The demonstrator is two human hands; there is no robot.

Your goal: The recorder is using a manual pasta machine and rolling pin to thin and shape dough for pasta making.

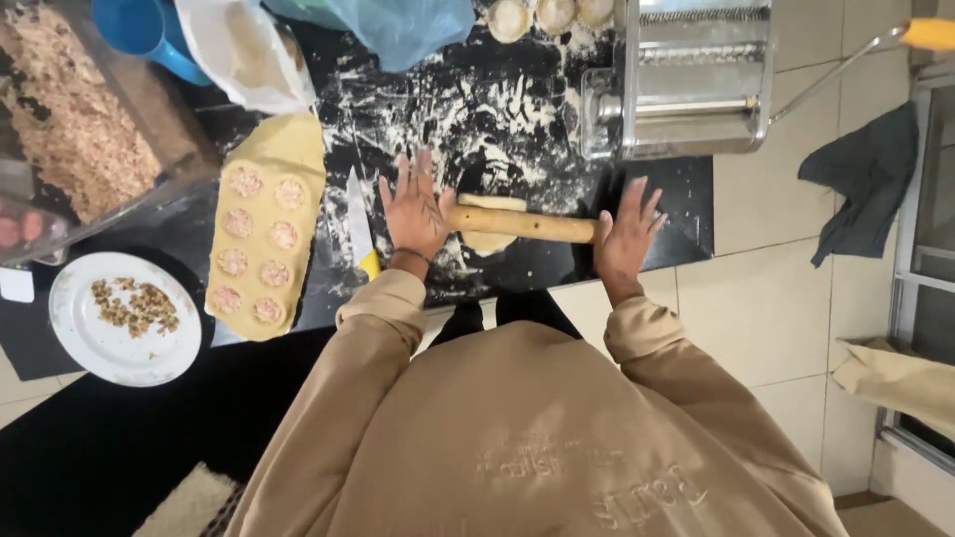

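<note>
Here my left hand [416, 211] lies flat, fingers spread apart, palm pressing on one end of the wooden rolling pin [522, 225]; nothing is clamped in it. My right hand [627, 236] does the same at the other end, fingers open and splayed, resting on the pin rather than closed around it. The rolling pin lies across a small piece of pale dough [489, 239], which shows above and below the pin's middle, on the floury black counter [517, 109].

Taking the pin as my mark: just beside its left-hand end lies a knife [359, 224] with a yellow handle, blade pointing away from me. Further out on that side is a long sheet of dough [267, 227] dotted with round heaps of pinkish filling. Past that sits a white plate [109, 343] of chopped nuts, and a clear glass dish [75, 114] of crumbled filling. Beyond the pin, well apart from it, stands a metal pasta machine [696, 75] with its crank handle. A dark cloth [867, 179] lies on the tiled floor off to the pin's right-hand side.
</note>
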